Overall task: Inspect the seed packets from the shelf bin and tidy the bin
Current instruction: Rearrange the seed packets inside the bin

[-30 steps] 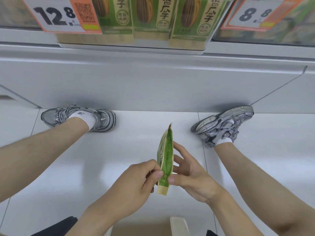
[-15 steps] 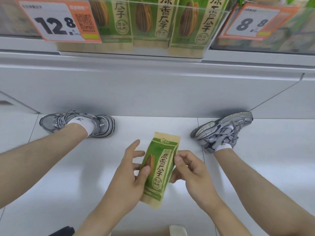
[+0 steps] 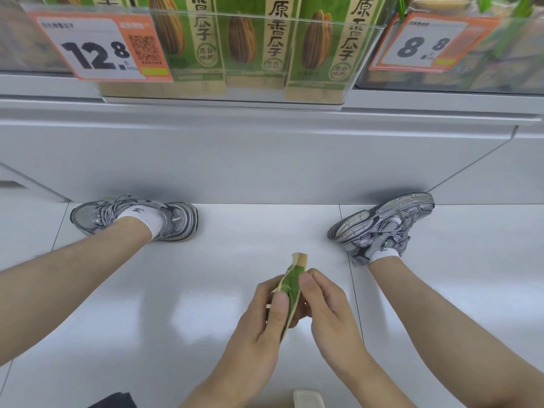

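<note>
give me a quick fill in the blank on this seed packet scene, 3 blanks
1. The seed packet is pinched between ____ hands.
2. The price tag on the left reads 12.8; the price tag on the right reads ____.
3. The packets in the clear bin are mostly ____ in colour.

Missing words: both; 8.8; green

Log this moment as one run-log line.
stage: inspecting | left hand: pinches seed packet | right hand: pinches same packet | packet: edge-on to camera | shelf bin: packets upright
</note>
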`<state>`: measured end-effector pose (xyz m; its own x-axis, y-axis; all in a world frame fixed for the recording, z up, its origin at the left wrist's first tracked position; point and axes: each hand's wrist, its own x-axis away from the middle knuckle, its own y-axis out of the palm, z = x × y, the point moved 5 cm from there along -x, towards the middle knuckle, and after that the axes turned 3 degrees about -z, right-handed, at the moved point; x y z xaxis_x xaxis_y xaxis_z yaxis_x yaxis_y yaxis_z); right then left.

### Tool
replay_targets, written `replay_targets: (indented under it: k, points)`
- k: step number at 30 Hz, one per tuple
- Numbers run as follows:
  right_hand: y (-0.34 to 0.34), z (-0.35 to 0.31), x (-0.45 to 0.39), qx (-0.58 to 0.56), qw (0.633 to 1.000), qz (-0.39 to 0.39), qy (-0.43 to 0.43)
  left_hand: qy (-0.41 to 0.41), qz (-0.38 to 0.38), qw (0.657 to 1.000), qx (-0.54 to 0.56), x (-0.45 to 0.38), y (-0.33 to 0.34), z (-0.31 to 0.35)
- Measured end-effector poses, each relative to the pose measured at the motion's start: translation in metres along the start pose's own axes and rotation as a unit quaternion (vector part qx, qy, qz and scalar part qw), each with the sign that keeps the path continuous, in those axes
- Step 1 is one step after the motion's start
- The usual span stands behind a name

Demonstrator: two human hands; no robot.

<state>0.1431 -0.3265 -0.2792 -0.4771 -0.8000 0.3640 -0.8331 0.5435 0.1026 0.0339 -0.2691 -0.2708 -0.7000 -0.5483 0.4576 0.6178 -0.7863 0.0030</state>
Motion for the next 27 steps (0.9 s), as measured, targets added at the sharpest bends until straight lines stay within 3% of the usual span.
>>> replay_targets:
  k: [10,15,21,27]
  points:
    - [0.0,-0.002,-0.002,-0.022,0.999,-0.011,0.027,-0.052,0.03,0.993,0.103,-0.002,-0.001,-0.008]
    - [0.008,0.002,0.008,0.138,0.986,-0.091,0.028,-0.086,0.084,0.978,0.172,-0.007,-0.009,-0.017]
    - [0.02,0.002,0.012,0.183,0.966,-0.179,0.025,-0.064,0.127,0.981,0.134,-0.007,-0.018,-0.018]
    - [0.013,0.002,0.007,0.14,0.972,-0.189,0.017,-0.068,0.124,0.983,0.121,-0.012,-0.023,-0.017]
